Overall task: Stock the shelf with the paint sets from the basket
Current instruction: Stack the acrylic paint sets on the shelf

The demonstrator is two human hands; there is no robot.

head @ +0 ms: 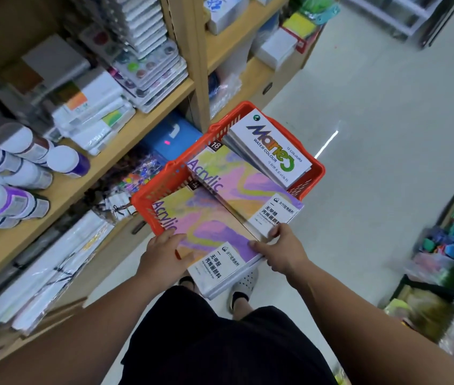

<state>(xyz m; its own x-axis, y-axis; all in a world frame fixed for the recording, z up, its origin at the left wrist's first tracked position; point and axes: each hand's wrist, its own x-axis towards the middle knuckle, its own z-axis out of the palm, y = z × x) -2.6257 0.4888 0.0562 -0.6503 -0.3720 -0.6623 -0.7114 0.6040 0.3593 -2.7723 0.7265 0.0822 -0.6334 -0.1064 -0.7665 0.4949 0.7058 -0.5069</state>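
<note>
Head view shows my left hand (164, 252) and right hand (281, 250) both clamped on the near acrylic set (206, 234), one on each side edge, its far end inside the orange basket (316, 173) and its near end jutting out toward me. Just beyond my right fingers lies a second acrylic set (234, 179); farther still, watercolour boxes (271, 147) lean on the far rim. The wooden shelf (126, 140) sits off my left hand. My worry: the glossy box could slip, or lifting it could snag the rim and tip those leaning boxes.
</note>
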